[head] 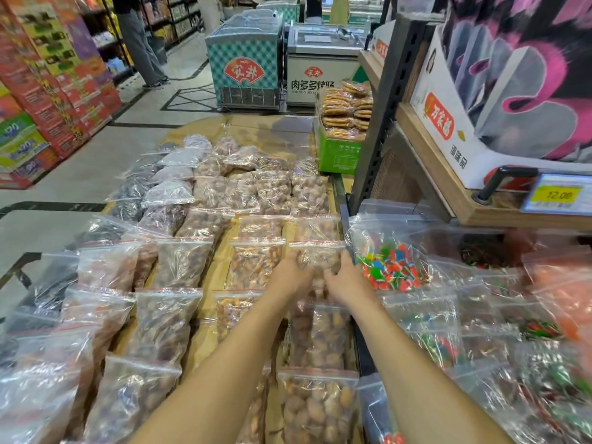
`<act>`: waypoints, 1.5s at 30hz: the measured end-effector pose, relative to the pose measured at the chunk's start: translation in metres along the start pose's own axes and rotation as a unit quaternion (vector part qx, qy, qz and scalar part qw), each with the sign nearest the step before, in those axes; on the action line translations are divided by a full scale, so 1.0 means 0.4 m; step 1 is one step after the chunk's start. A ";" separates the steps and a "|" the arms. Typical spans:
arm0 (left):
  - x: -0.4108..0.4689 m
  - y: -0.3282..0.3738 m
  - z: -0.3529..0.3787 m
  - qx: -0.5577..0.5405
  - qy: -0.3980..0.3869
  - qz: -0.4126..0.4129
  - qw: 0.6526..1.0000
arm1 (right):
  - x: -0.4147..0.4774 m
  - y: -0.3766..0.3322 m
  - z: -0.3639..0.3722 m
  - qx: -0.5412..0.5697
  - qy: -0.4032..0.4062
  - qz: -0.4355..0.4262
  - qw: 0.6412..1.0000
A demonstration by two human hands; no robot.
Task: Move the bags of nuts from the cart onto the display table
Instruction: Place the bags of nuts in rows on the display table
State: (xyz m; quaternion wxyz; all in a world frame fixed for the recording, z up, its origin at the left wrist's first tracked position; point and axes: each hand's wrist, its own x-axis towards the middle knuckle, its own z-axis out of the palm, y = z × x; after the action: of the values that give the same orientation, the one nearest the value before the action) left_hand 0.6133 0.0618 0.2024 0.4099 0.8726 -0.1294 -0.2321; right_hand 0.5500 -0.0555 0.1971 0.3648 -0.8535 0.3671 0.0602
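Both hands (320,277) gripping nut bag (317,257), long axis pointing away

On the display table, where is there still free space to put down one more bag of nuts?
Bare tan surface shows at the far end, beyond the last nut bags and left of the green cracker box. A narrow bare strip runs between two bag columns, left of the left hand. Elsewhere bags overlap tightly, also around the right hand.

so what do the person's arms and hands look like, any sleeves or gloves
Both arms are bare up to the frame's lower edge, with no sleeves in view. The left hand and right hand are bare too: no gloves, rings, watch or wristband visible.
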 end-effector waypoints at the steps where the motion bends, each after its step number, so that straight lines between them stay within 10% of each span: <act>1: -0.001 0.002 -0.014 -0.004 0.005 0.008 1.000 | -0.008 -0.010 0.003 -0.023 0.021 -0.005 0.999; 7: -0.010 -0.070 -0.137 -0.050 0.080 -0.025 0.995 | -0.069 -0.106 0.050 -0.040 0.065 -0.121 0.990; 14: -0.028 -0.184 -0.238 -0.012 0.073 -0.082 0.994 | -0.062 -0.186 0.184 -0.024 -0.057 -0.083 0.995; 45: -0.163 -0.365 -0.230 -0.068 0.043 -0.072 0.994 | -0.254 -0.153 0.301 0.050 0.033 -0.066 0.996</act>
State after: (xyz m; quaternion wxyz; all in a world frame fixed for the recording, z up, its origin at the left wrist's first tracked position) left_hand 0.6096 0.2413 0.1598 0.4559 0.8588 -0.0319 -0.2316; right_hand 0.5374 0.1126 0.1825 0.3980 -0.8581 0.3243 -0.0105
